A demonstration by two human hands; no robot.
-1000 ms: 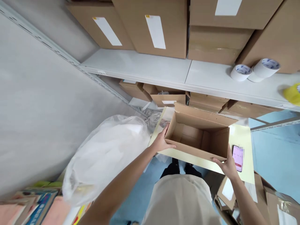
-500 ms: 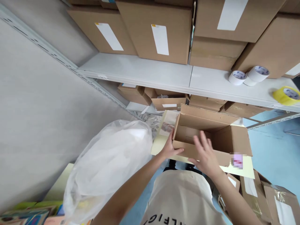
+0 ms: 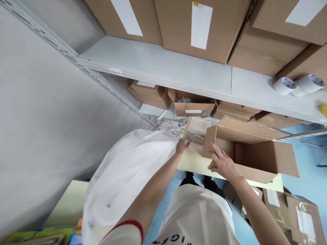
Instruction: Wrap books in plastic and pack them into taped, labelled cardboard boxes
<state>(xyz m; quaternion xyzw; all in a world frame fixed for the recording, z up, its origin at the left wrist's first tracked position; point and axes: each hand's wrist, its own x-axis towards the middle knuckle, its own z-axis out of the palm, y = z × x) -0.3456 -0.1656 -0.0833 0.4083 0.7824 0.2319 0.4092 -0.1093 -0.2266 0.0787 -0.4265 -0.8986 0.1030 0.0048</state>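
An open cardboard box (image 3: 255, 172) stands on a pale yellow table (image 3: 192, 161), its flaps up and its visible inside bare. My right hand (image 3: 224, 165) grips the box at its near left corner, fingers over the edge and thumb low on the outside. To the left of the box lies a flat book (image 3: 200, 126) with a pale cover, dark lettering and a brownish picture. My left hand (image 3: 182, 147) is at the book's lower left edge, thumb toward the cover and the other fingers curled, partly hidden.
A large white plastic bag (image 3: 127, 180) bulges left of the table. Above runs a grey shelf (image 3: 158, 64) with big cartons (image 3: 178, 30) and white tape rolls (image 3: 284, 85). Several taped boxes (image 3: 305, 217) stand on the floor at right. White scraps (image 3: 171, 126) lie behind the table.
The box has shifted right along the table, away from the book. My left hand has left the box for the book's edge. My right hand has closed on the box's left corner.
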